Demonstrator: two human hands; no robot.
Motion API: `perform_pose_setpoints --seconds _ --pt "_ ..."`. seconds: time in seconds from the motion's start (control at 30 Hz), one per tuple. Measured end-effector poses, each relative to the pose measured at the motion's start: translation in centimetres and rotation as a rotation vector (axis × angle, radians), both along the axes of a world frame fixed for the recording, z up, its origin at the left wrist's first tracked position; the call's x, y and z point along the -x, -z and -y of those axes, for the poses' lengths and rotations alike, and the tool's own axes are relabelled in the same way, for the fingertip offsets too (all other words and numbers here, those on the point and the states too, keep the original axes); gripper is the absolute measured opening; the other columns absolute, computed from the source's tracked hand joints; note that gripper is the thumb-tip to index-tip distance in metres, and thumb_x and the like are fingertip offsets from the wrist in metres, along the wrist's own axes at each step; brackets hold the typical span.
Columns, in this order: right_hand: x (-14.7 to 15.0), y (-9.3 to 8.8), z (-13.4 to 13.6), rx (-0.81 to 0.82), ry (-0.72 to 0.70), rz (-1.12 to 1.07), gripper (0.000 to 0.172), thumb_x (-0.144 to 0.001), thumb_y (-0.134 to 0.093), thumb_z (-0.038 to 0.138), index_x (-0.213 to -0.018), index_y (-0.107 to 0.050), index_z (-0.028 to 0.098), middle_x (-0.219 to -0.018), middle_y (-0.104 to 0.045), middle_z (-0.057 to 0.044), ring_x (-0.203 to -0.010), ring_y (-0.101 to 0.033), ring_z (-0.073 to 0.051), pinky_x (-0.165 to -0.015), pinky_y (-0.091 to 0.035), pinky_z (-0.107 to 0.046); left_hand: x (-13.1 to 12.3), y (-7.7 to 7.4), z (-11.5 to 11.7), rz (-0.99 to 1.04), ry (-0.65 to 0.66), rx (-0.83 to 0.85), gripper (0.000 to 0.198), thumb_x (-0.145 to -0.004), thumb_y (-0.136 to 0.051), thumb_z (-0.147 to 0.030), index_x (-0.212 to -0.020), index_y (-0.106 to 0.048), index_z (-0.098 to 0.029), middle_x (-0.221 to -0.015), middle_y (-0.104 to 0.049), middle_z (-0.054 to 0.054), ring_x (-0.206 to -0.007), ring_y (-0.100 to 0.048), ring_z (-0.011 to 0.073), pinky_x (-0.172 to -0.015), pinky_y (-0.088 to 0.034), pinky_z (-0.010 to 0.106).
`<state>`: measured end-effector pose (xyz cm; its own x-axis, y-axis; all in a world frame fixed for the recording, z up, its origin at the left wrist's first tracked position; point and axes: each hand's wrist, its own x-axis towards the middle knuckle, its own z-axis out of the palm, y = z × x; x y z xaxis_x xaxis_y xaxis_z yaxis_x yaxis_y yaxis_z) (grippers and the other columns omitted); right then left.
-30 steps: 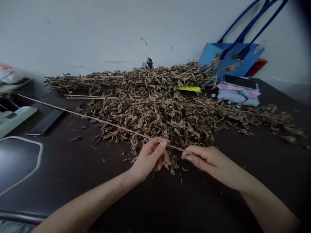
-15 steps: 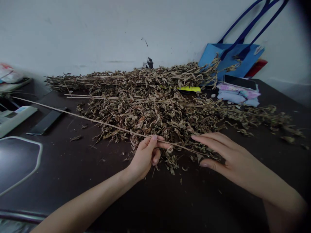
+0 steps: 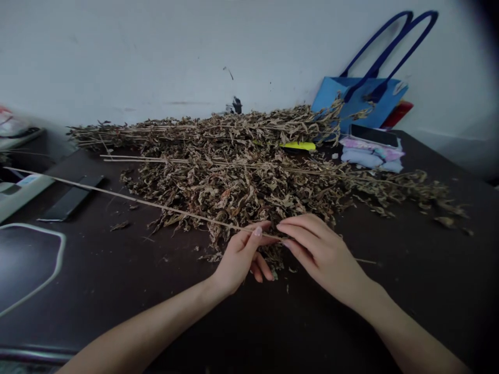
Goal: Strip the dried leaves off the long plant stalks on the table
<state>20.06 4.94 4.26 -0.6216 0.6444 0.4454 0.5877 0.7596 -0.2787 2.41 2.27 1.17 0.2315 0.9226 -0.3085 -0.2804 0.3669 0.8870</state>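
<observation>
My left hand (image 3: 239, 257) pinches a long, thin dried stem (image 3: 156, 205) between thumb and forefinger, its other fingers loosely curled below. The stem slants from the far left down to the right, and its bare tip shows beyond my right wrist. Close beside the left fingertips, my right hand (image 3: 322, 252) closes thumb and fingers around the same stem. Behind both hands spreads a heap of dried brown leaves (image 3: 234, 187). Several leafy dried stalks (image 3: 187, 127) lie along the back of the heap, and two more stems (image 3: 136, 158) rest across it.
A blue bag (image 3: 354, 104) with dark handles leans against the wall at back right. In front of it, a phone (image 3: 374, 135) lies on folded cloth (image 3: 370, 158). A yellow object (image 3: 298, 147) pokes from the heap. At left are a black flat object (image 3: 72, 200) and a white power strip (image 3: 25, 192).
My right hand has moved left along the stem, from its right part up to my left hand, and its fingers have closed. The left hand keeps its pinch, slightly lower.
</observation>
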Motion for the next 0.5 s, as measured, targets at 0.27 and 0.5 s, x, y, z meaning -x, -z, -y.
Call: perform_pose_setpoints --seconds 0.27,0.5 --pt "3.3 0.0 -1.2 -0.019 -0.047 0.227 0.022 -0.090 -0.040 0.014 -0.084 -0.061 0.014 -0.079 -0.061 -0.007 -0.079 -0.054 -0.018 -0.073 -0.046 -0.033 0.0 0.1 0.0 -0.043 -0.021 -0.034 0.050 -0.090 -0.040 -0.047 -0.130 -0.040 -0.016 -0.085 -0.066 0.009 -0.042 -0.061 0.0107 -0.033 -0.043 0.017" --pt "0.3 -2.7 -2.0 0.011 0.120 -0.103 0.018 -0.091 -0.042 0.021 -0.096 -0.059 0.019 -0.089 -0.064 -0.004 -0.078 -0.059 -0.013 -0.070 -0.044 -0.026 0.3 0.2 0.1 -0.196 0.032 -0.234 0.036 -0.089 -0.045 -0.038 -0.116 -0.049 -0.015 -0.101 -0.064 0.012 -0.052 -0.061 0.0095 -0.044 -0.048 0.020"
